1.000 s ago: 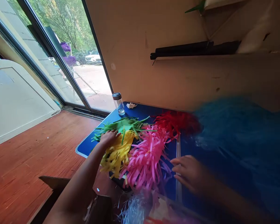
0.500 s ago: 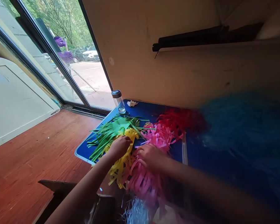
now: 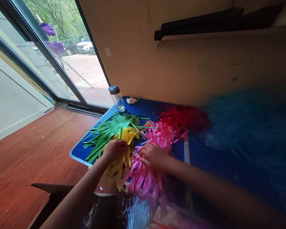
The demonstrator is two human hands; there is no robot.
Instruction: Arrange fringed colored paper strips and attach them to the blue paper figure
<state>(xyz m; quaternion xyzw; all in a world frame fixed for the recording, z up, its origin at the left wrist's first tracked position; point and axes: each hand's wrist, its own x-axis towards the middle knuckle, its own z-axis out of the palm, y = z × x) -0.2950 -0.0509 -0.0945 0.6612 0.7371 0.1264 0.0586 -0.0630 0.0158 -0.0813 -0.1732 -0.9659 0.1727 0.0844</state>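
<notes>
My left hand (image 3: 115, 150) is closed on the yellow fringed paper (image 3: 128, 135), its fingertips partly hidden behind the knuckles. Beside it, my right hand (image 3: 153, 155) has its fingers curled into the pink fringed paper (image 3: 144, 181), whose strips spread over the table and hang past its front edge. Green fringed paper (image 3: 118, 124) lies just beyond the left hand, with loose strips reaching toward the pink. Red fringed paper (image 3: 178, 117) is heaped behind the pink, on the blue table (image 3: 149, 103).
A clear jar with a dark lid (image 3: 117, 98) stands at the table's back left corner, by a crumpled tissue (image 3: 132, 100). Blurred blue material (image 3: 248, 117) lies at right. Below are silvery shreds (image 3: 139, 211) and an open cardboard box (image 3: 52, 188). A glass door (image 3: 85, 76) is at left.
My left hand has moved left and toward me, drawing the yellow fringe slightly away from the pink. My right hand stays on the pink fringe. The whole view has shifted a little.
</notes>
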